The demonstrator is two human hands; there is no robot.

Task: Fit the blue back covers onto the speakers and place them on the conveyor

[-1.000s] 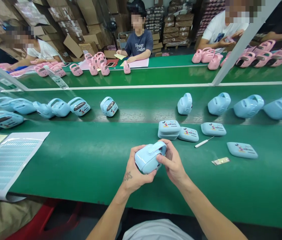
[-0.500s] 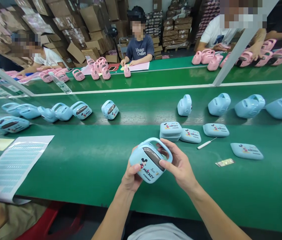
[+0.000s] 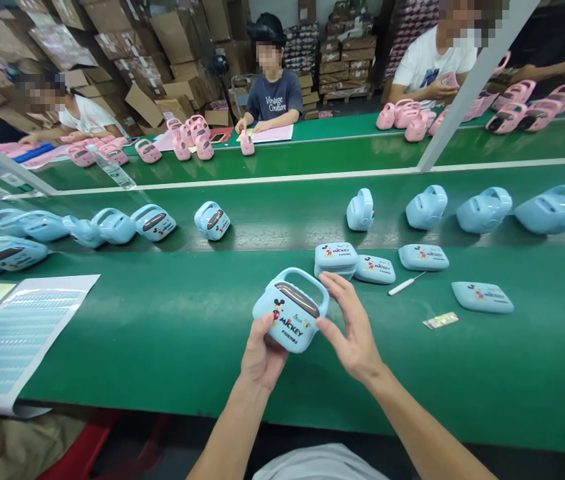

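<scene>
A light blue case with a loop handle, a dark glossy strip and a Mickey print [image 3: 289,313] is gripped at its lower left by my left hand [image 3: 262,350], thumb on the printed face. My right hand [image 3: 355,327] is at the case's right side, thumb and fingers spread apart, fingertips beside the handle and the right edge. Beyond it lie a stack of flat blue printed covers [image 3: 335,259] and a single cover [image 3: 375,269] against it. Further right are another cover [image 3: 423,257], a white-handled screwdriver [image 3: 402,287] and one more cover [image 3: 482,297].
Blue cases [image 3: 212,221] stand in a row along the green bench [image 3: 162,347]. A small packet [image 3: 441,321] lies at the right, a printed sheet [image 3: 37,333] at the left. Across the bench, people handle pink cases [image 3: 247,143]. A slanted post [image 3: 477,87] rises at the right.
My right hand has loosened from the case, its fingers opening and moving off the handle. The case has shifted slightly left and up in my left hand. The whole view has shifted a little.
</scene>
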